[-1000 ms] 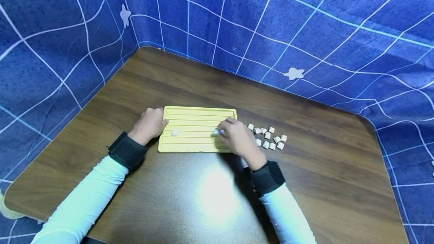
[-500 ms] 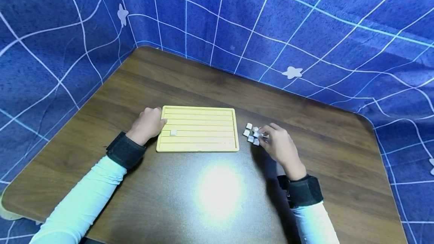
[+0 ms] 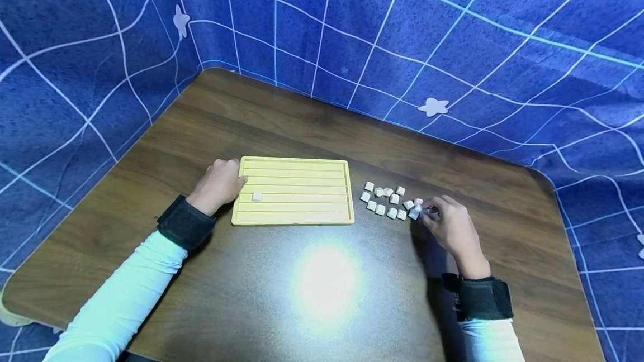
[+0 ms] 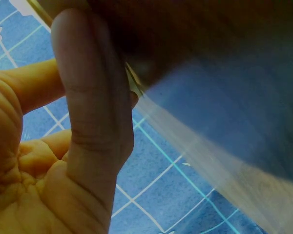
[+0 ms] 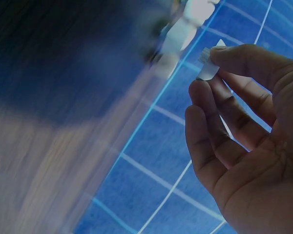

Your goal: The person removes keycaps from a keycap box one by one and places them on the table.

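Note:
A yellow ridged tray (image 3: 292,163) lies on the table, one small white block (image 3: 257,197) resting on it towards the left. My left hand (image 3: 217,185) grips the tray's left edge, its thumb over the rim; in the left wrist view the thumb (image 4: 93,87) hides most of that edge. To the right of the tray several similar white blocks (image 3: 394,199) are spread on the wood. At their right end, close over the table, is my right hand (image 3: 453,228). Between its thumb and fingertips it pinches a small white block (image 5: 211,66).
The brown wooden table (image 3: 282,122) has a rounded back left corner. A blue grid-patterned cloth (image 3: 312,21) hangs behind it and along the left side. Glare (image 3: 327,284) shines on the table in front of the tray.
My right hand has moved right, from over the tray across the loose blocks to their far end. My left hand stays at the tray's edge. The block on the tray has not moved.

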The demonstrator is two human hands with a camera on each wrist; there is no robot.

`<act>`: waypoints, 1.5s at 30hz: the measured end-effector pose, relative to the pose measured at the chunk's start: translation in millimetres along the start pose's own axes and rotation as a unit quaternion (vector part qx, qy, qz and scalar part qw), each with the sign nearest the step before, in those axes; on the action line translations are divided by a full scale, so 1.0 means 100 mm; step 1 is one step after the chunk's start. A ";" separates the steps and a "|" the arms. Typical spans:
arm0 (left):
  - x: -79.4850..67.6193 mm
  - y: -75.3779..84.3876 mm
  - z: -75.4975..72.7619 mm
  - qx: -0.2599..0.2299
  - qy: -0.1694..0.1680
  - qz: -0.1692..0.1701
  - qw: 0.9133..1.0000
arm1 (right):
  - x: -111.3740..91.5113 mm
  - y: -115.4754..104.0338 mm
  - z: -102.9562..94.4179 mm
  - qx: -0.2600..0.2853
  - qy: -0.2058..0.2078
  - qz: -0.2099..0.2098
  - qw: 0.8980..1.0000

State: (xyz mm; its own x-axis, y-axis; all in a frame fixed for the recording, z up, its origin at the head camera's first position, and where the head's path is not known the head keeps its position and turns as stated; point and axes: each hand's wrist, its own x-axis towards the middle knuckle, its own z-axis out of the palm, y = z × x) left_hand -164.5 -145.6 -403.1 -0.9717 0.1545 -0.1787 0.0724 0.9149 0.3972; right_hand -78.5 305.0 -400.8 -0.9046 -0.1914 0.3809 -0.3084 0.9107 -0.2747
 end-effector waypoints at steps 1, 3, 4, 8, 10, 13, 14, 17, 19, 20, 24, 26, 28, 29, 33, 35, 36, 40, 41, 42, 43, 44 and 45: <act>0.00 0.00 0.00 0.000 0.002 0.000 1.000 | -0.01 0.03 -0.01 0.000 0.001 0.004 1.000; 0.00 0.00 0.00 0.000 0.005 0.002 1.000 | -0.04 0.07 -0.02 -0.001 0.001 0.012 1.000; 0.00 0.00 0.00 -0.001 0.006 0.002 1.000 | -0.05 0.09 -0.03 -0.001 0.001 0.014 1.000; 0.00 0.00 -0.01 -0.003 0.009 0.003 1.000 | -0.08 0.15 0.00 -0.002 0.003 0.013 1.000; 0.00 0.00 -0.01 -0.002 0.009 0.005 1.000 | -0.10 0.17 0.02 -0.004 0.001 0.012 1.000; 0.00 0.01 -0.01 -0.002 0.009 0.006 1.000 | -0.12 0.19 0.05 -0.007 -0.012 0.017 1.000; 0.00 0.01 -0.01 -0.002 0.009 0.007 1.000 | -0.12 0.20 0.05 -0.008 -0.019 0.020 1.000; 0.00 0.01 -0.01 -0.003 0.008 0.004 1.000 | -0.14 0.20 0.06 -0.008 -0.039 0.037 0.999; -0.01 0.02 -0.01 -0.002 0.005 0.001 1.000 | -0.14 0.20 0.06 -0.008 -0.052 0.050 0.997; -0.01 0.02 -0.01 -0.002 0.004 -0.001 1.000 | -0.15 0.20 0.05 -0.010 -0.058 0.056 0.997; -0.01 0.01 -0.01 0.003 0.002 -0.002 1.000 | -0.15 0.19 0.04 -0.019 -0.080 0.077 0.994; -0.01 0.01 0.00 0.003 0.003 0.001 1.000 | -0.16 0.18 0.04 -0.023 -0.086 0.085 0.992; -0.01 0.01 0.00 0.003 0.004 0.002 1.000 | -0.17 0.17 0.03 -0.024 -0.091 0.091 0.991; -0.01 0.00 0.00 0.002 0.005 0.002 1.000 | -0.17 0.17 0.02 -0.025 -0.093 0.093 0.991; 0.00 0.01 0.00 0.003 0.002 0.000 1.000 | -0.16 0.17 -0.01 -0.026 -0.098 0.100 0.990; 0.00 0.01 0.00 0.002 0.002 -0.001 1.000 | -0.15 0.17 -0.02 -0.026 -0.097 0.101 0.990; 0.00 0.01 0.00 0.001 0.002 -0.001 1.000 | -0.15 0.16 -0.03 -0.026 -0.094 0.101 0.990; 0.00 0.01 0.00 -0.002 0.005 0.000 1.000 | -0.11 0.14 -0.05 -0.030 -0.067 0.087 0.994; 0.00 0.01 0.00 -0.002 0.006 0.001 1.000 | -0.09 0.12 -0.05 -0.031 -0.055 0.079 0.995; -0.01 0.00 0.00 -0.003 0.008 0.002 1.000 | -0.08 0.10 -0.05 -0.032 -0.044 0.072 0.996; -0.01 0.00 0.00 -0.003 0.009 0.003 1.000 | -0.06 0.08 -0.05 -0.032 -0.034 0.065 0.997; -0.01 0.00 0.01 -0.003 0.010 0.004 1.000 | -0.03 0.05 -0.05 -0.032 -0.026 0.057 0.998; -0.01 0.00 0.01 -0.003 0.009 0.004 1.000 | 0.00 0.01 -0.05 -0.032 -0.018 0.048 0.998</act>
State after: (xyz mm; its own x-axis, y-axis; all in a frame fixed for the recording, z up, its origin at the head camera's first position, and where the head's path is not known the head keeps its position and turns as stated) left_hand -163.2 -145.9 -403.8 -0.9751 0.1545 -0.1590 0.0786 0.9115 0.4036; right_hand -77.1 307.4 -396.9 -0.9391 -0.1147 0.3239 -0.2019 0.9469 -0.2502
